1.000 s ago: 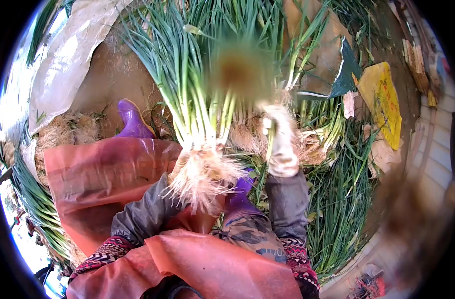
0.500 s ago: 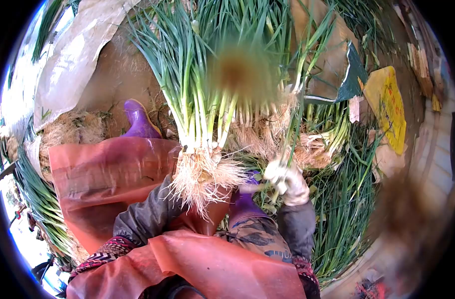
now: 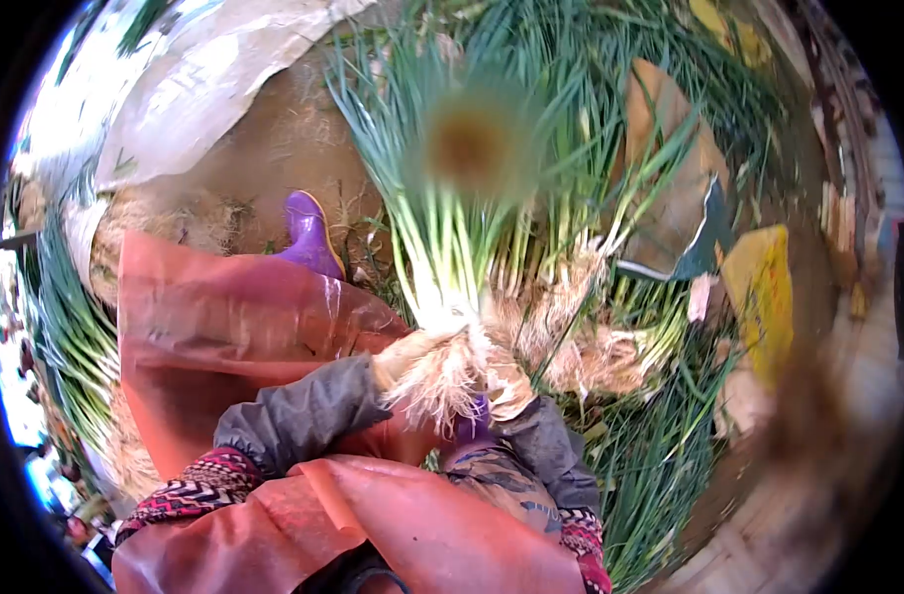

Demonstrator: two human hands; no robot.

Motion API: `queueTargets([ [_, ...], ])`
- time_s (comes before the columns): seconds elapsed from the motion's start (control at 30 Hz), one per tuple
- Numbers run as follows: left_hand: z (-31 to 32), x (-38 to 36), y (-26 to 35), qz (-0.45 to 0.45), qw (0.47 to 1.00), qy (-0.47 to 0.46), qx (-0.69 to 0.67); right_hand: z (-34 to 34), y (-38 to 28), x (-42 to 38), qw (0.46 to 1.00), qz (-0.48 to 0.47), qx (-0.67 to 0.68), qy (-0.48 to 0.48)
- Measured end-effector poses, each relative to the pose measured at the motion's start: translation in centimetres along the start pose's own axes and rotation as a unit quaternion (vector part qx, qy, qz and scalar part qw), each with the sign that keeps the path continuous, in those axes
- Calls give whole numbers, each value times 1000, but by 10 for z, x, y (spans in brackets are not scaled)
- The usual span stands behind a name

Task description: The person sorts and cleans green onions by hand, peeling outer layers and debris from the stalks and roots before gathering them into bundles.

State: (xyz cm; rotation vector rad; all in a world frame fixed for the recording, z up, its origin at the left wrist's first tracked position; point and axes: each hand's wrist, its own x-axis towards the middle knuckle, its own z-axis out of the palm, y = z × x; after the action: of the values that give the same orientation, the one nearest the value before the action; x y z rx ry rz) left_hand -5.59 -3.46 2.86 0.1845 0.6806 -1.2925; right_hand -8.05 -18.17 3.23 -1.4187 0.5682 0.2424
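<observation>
A bunch of green onions (image 3: 442, 247) stands upright before me, white stems and pale stringy roots toward me, green leaves spreading away. My left hand (image 3: 401, 356), in a pale glove, is closed round the bunch's left side just above the roots, partly hidden by them. My right hand (image 3: 509, 388), also gloved and soiled, presses against the right side of the same root end, its fingers partly hidden. Just behind lie more green onions (image 3: 561, 247) with their roots facing me. A dark blur on the lens covers part of the leaves.
Cut or loose green leaves (image 3: 660, 475) lie in a heap at right. A yellow board (image 3: 759, 297) and a brown sheet (image 3: 665, 168) are beyond it. Whitish plastic sheeting (image 3: 204, 99) covers ground at upper left. More onions (image 3: 76, 337) lie left, near my purple boot (image 3: 311, 238).
My right hand has moved left from the loose leaves to the root end of the bunch. The thin green stalk it had is no longer visible in it. The camera view has shifted.
</observation>
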Motion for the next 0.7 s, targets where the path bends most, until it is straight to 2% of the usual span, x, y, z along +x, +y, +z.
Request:
queueTargets([
  [0.03, 29, 0, -1, -4, 997, -55, -48, -4, -26, -4, 999, -8, 34, -12],
  [0.07, 58, -4, -4, 20, 991, -103, -83, -19, -55, -17, 997, -73, -13, -33],
  [0.1, 76, 7, -4, -18, 978, -170, -123, -31, -97, -30, 987, -139, -58, -47],
  [0.13, 120, -1, -12, 45, 975, -187, -108, -56, -107, -35, 938, -246, -233, -69],
  [0.17, 146, 1, -15, -5, 941, -287, -182, -57, -160, -48, 928, -270, -242, -83],
  [0.2, 178, -17, -20, -23, 923, -334, -190, -48, -194, -63, 939, -246, -232, -60],
  [0.27, 248, -80, -43, 16, 965, -205, -161, -31, -261, -90, 958, -199, -207, -15],
  [0.3, 230, -76, -56, 40, 971, -218, -93, -21, -267, -107, 991, -107, -80, -5],
  [0.33, 208, -68, -77, 62, 971, -230, -30, -31, -242, -122, 999, -40, -6, -20],
  [0.37, 198, -83, -86, 65, 965, -250, -39, -42, -218, -137, 997, 27, 68, -24],
  [0.4, 165, -82, -98, -50, 961, -269, -43, -23, -229, -162, 993, 69, -99, 4],
  [0.43, 144, -95, -112, -86, 960, -261, -49, -55, -186, -175, 983, 181, -21, -33],
  [0.5, 124, -118, -122, -128, 957, -256, -52, -1, -208, -209, 963, 267, -4, -26],
  [0.53, 121, -132, -128, -158, 953, -249, -71, 53, -259, -228, 945, 323, 46, -8],
  [0.57, 118, -145, -133, -186, 948, -241, -89, 53, -259, -240, 944, 326, 45, -5],
  [0.6, 124, -165, -134, -182, 948, -245, -90, 52, -263, -249, 957, 129, -226, -126],
  [0.63, 134, -182, -132, -215, 937, -249, -118, 59, -259, -255, 969, 180, -117, -121],
  [0.67, 139, -187, -134, -182, 937, -268, -132, 71, -258, -260, 967, 231, -10, -105],
  [0.7, 148, -197, -134, -149, 935, -286, -148, 80, -260, -251, 964, 227, -25, -134],
])
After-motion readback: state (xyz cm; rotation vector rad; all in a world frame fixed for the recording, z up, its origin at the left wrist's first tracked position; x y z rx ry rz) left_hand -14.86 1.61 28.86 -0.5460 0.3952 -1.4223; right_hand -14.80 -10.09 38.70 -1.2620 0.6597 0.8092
